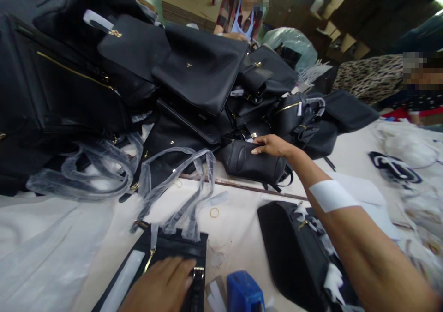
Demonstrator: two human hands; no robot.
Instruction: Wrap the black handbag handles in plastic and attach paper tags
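Note:
My right hand [272, 146] reaches across to a small black bag [256, 162] at the front of the pile. Its thumb and fingers close on the bag's upper edge, next to a gold-coloured fitting. A white patch [334, 195] is stuck to my right forearm. At the bottom, my left hand [161, 284] lies on a black bag [197, 245] with a gold zip and a buckled strap, its fingers stretched out and slightly blurred. Plastic-wrapped straps [190, 192] rise from that bag onto the table.
Black bags [204, 67] are heaped across the far side. Another black bag [287, 252] lies at right, beside a blue tool or dispenser [244, 291]. A yellowish ring [214, 212] rests on the white table [238, 224]. Two people are beyond the pile.

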